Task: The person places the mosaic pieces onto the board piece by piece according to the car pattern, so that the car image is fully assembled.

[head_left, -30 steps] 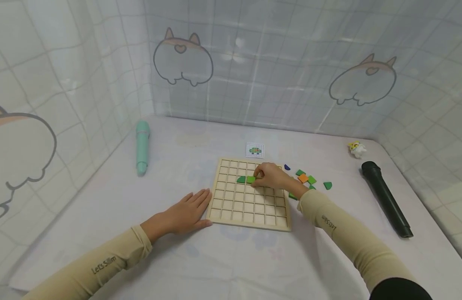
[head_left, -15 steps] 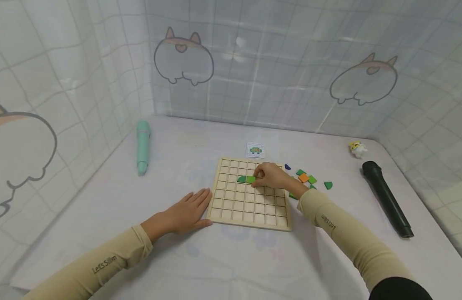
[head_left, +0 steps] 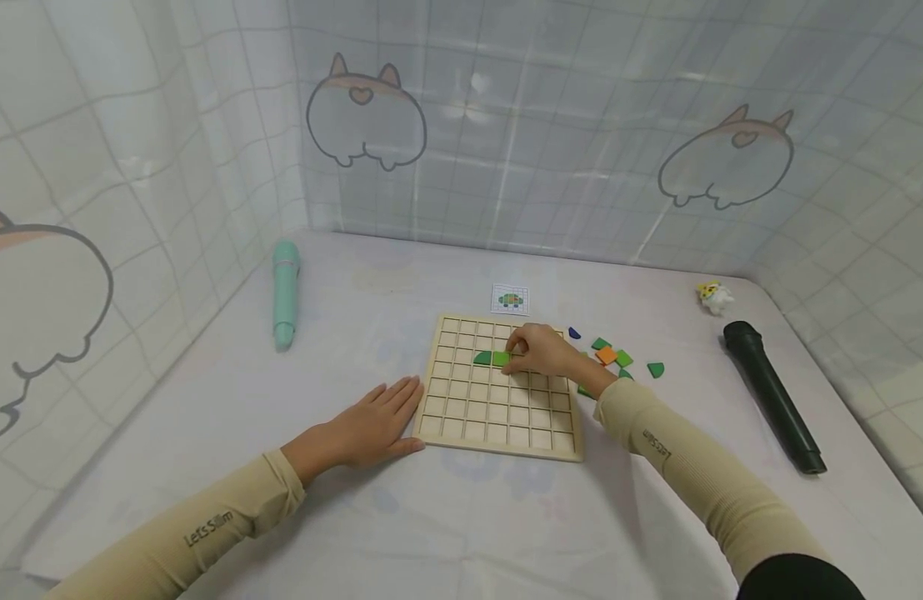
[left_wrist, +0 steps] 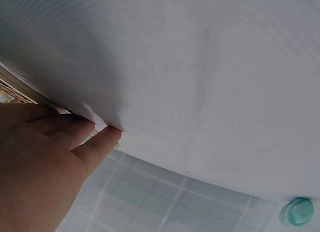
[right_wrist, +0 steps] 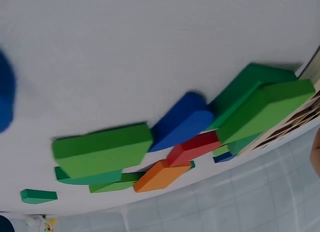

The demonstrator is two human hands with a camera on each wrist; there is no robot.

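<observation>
A pale wooden grid board (head_left: 472, 412) lies on the table in the head view. On it, a dark green rounded piece (head_left: 482, 358) and a light green square tile (head_left: 501, 359) sit side by side. My right hand (head_left: 540, 352) reaches over the board's upper right part, its thumb and fingertips pinching at the right end of the light green tile; the hand hides the cells below it. My left hand (head_left: 379, 423) lies palm down with straight fingers against the board's left edge. In the left wrist view, the left fingers (left_wrist: 95, 147) touch the cloth beside the board.
Right of the board lie loose pieces: orange (head_left: 606, 356), dark green (head_left: 656, 369), blue (head_left: 574, 332); the right wrist view adds a red one (right_wrist: 194, 148). A turtle picture card (head_left: 510, 299) lies behind. A mint microphone (head_left: 285, 296), black microphone (head_left: 772, 398) and small figurine (head_left: 714, 297) stand farther out.
</observation>
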